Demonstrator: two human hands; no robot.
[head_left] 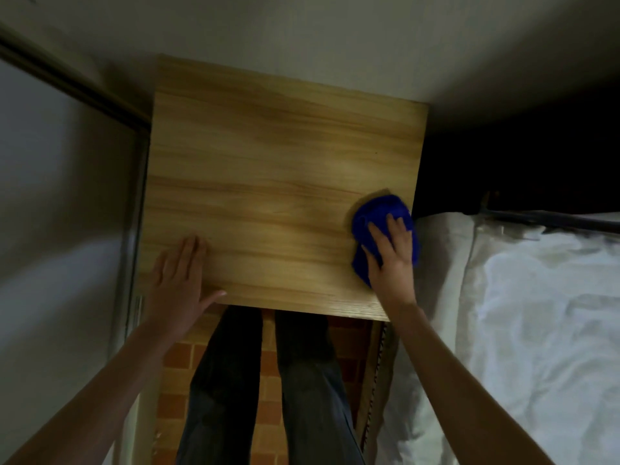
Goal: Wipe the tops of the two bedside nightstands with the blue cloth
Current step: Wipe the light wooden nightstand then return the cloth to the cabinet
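Observation:
A light wooden nightstand (268, 182) stands against the wall right below me, its top bare. The blue cloth (375, 211) lies bunched near the top's front right corner. My right hand (391, 256) presses flat on the cloth, fingers spread and fairly straight. At the front left edge my left hand (181, 273) rests palm down on the wood, its fingers straight and its thumb along the front edge. Only this one nightstand is in view.
A bed with white bedding (536, 313) lies close on the right. A pale panel with a dark frame (67, 196) runs along the left. My legs stand on an orange tiled floor (268, 380) in front of the nightstand.

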